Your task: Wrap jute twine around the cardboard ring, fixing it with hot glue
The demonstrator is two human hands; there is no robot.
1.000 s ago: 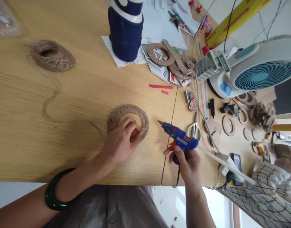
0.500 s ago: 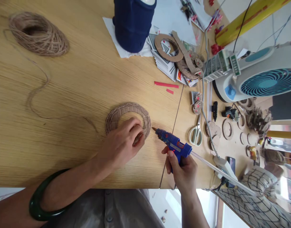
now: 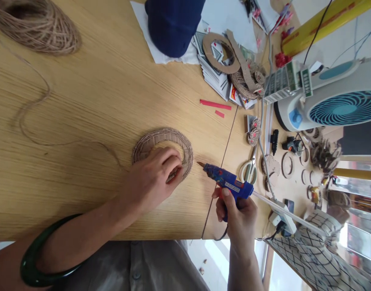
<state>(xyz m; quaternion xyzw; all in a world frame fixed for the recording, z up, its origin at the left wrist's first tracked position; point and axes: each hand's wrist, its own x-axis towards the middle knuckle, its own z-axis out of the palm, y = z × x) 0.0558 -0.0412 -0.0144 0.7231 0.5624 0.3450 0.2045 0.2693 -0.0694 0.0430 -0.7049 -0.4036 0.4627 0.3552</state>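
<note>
On the wooden table lies a brown cardboard ring (image 3: pixel 165 135) with twine laid round its edge. My left hand (image 3: pixel 151 173) rests over the ring's near side, its fingers closed on the ring's near right rim; the fingertips are partly hidden. To the right, my right hand (image 3: pixel 238 212) grips a blue hot glue gun (image 3: pixel 227 180). Its nozzle points left and stands a little apart from the ring. A long clear glue stick (image 3: pixel 288 211) sticks out of the gun's back. A strand of twine (image 3: pixel 61 143) runs from the left towards my left hand.
A twine ball (image 3: pixel 40 30) lies at the far left, a dark blue container (image 3: pixel 175 28) at the back. Playing cards (image 3: pixel 214 79), red strips (image 3: pixel 215 104), scissors (image 3: pixel 248 169), a fan (image 3: pixel 324 95) and a power strip (image 3: pixel 284 216) with cables lie towards the right.
My right hand has drawn the glue gun slightly right, away from the ring. My left hand stays at the ring. The whole view has shifted a little.
</note>
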